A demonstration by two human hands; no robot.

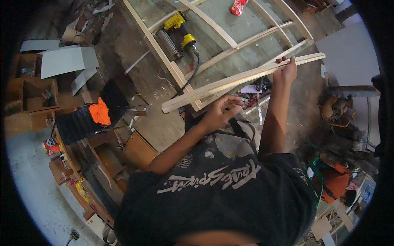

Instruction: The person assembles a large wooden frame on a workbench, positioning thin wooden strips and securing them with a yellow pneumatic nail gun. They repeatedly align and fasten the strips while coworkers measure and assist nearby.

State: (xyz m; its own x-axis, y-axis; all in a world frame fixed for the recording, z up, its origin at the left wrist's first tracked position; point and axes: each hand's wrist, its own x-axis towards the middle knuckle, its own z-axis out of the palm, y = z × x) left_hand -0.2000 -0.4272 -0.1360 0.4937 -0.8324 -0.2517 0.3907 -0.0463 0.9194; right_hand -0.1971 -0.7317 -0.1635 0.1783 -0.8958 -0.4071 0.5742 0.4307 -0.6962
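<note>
1. Black shirt (pixel 230 201) with pale lettering is filling the near middle of the scene, both bare forearms reaching away from it.
2. Beyond it, a long pale wooden strip (pixel 238 84) is slanting from the near left to the far right, its left end lying lower toward the wearer.
3. The right hand (pixel 286 70) is grasping this strip toward its far right end, fingertips showing over the far edge.
4. The left hand (pixel 225 108) is hovering just beside the strip's near edge, fingers loosely curling; I cannot tell whether they are pinching anything small.
5. Farther off, a wooden frame (pixel 215 61) of straight rails and curved ribs is lying under and beyond the strip.
6. A yellow-and-black nail gun (pixel 184 29) is resting at the frame's left side, its dark hose (pixel 198 69) trailing nearer.
7. A red-and-white item (pixel 238 7) is lying at the far side.
8. On the left, an orange cloth (pixel 99 112) is draping over something black, while pale sheets (pixel 63 62) are lying farther away.
9. An orange-red bag (pixel 334 182) is sitting at the near right.
</note>
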